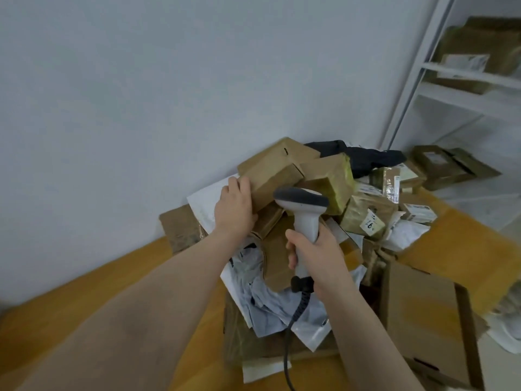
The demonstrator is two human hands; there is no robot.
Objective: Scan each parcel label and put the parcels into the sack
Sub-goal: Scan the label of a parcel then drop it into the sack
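At the middle of the frame, against the pale wall [112, 94], a heap of parcels [352, 210] lies on an orange-brown surface [135, 280]. The left hand [235, 206] grips the left end of a plain brown box [270, 179] on top of the heap. Its back faces the camera, the fingers curl over the box's edge, and the thumb is mostly hidden beneath. No label shows on the faces of this box that can be seen.

The right hand [315, 255] is wrapped around the handle of a grey and white scanner [303, 210], held upright just right of that box. The scanner's head points away, so its window is out of sight, and it covers part of the heap behind. Its dark coiled cable [290, 328] runs down and is cut off by the bottom edge.

Just right of the held box sits a taped box [329, 184]. Lower right of that, one wrapped parcel [366, 218] bears a tag reading "16"; other labels are too blurred to read. Crumpled white mailers [282, 309] lie under the right forearm, partly hidden. A dark bag [363, 158] shows behind the heap.

An open carton [423, 314] at lower right runs out of the frame. White shelving [465, 80] at upper right holds more blurred boxes.
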